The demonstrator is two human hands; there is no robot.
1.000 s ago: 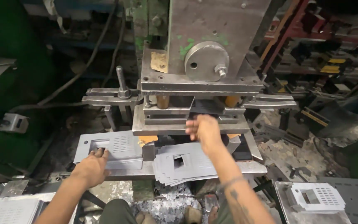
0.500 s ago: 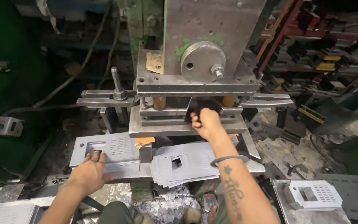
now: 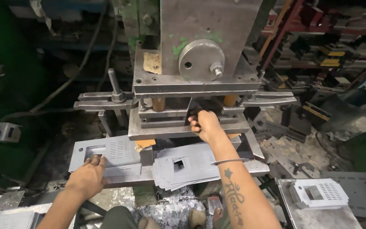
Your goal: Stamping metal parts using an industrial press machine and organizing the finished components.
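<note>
A grey punched sheet-metal blank [image 3: 109,151] lies flat on the bench to the left of the press [image 3: 195,63], and the left hand [image 3: 87,178] rests on its near edge, fingers spread and pressed down rather than curled around anything. The right hand [image 3: 206,125] is reached into the gap between the upper and lower die plates [image 3: 183,129]; its fingers are curled inward around something dark in the opening, though what is gripped cannot be told, since the fingertips are hidden in shadow. A fanned stack of similar perforated sheets [image 3: 187,165] sits just below the right forearm, and a finished white piece [image 3: 318,193] lies well apart on a tray at the lower right.

The step appears to be the seating or clearing of a part inside the die. It is best done with the piece pushed squarely against its stops, and with the hand drawn fully clear before the ram is cycled (the opening is narrow, so the risk of pinching is judged real). The left-hand blank is best kept flat and steady so that it can be fed without snagging on the stack.
</note>
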